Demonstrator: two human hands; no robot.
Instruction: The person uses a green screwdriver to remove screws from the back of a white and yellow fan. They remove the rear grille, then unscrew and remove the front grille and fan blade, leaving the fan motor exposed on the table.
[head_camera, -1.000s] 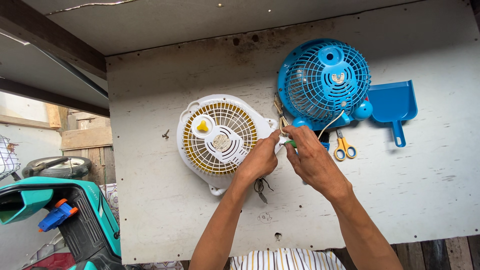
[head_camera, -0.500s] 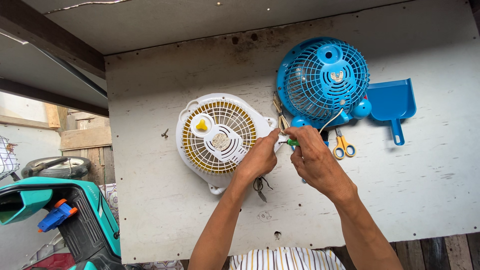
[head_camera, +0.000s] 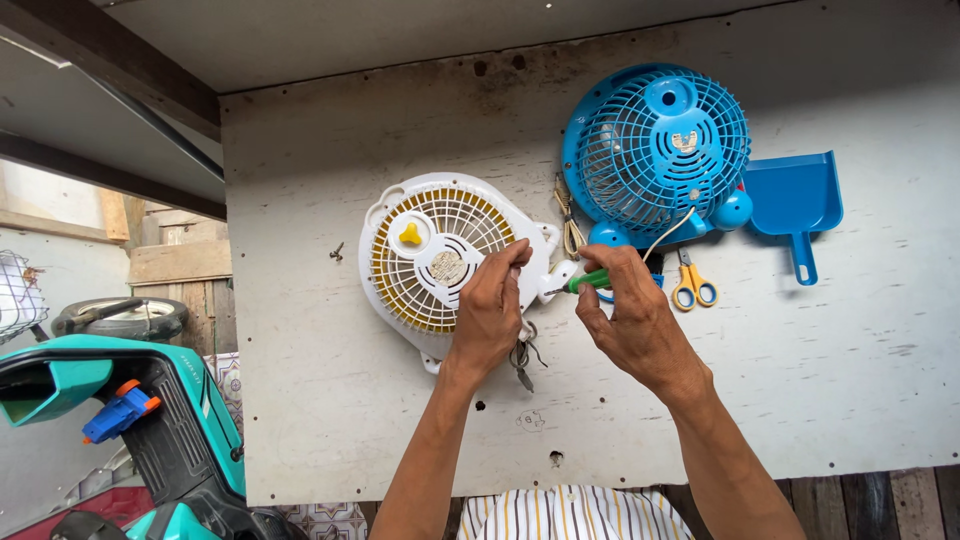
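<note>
1. A worn white board (head_camera: 800, 380), scuffed and dotted with small holes, is seen from above as the work surface.
2. A round white plastic fan (head_camera: 440, 262) is laid flat near the middle of the board, back side up; its grille of thin yellow ribs is shown, with a small yellow knob at about 10 o'clock on it.
3. The left hand (head_camera: 490, 315) is rested on the fan's 3 o'clock edge, fingers curled together and pressed against the white casing.
4. A screwdriver (head_camera: 585, 282) with a smooth green handle is pinched by the thumb and fingers of the right hand (head_camera: 630, 320).
5. The screwdriver's long axis is laid almost level, with the tip pointed toward 9 o'clock at a white tab on the fan's rim.
6. A round blue plastic fan (head_camera: 655, 150), also with a ribbed grille, is placed at 2 o'clock from the white fan.
7. A blue dustpan (head_camera: 795, 200) is set just beside the blue fan at its 3 o'clock side.
8. Scissors (head_camera: 692, 285) with yellow loop handles are found below the blue fan, near the right hand.
</note>
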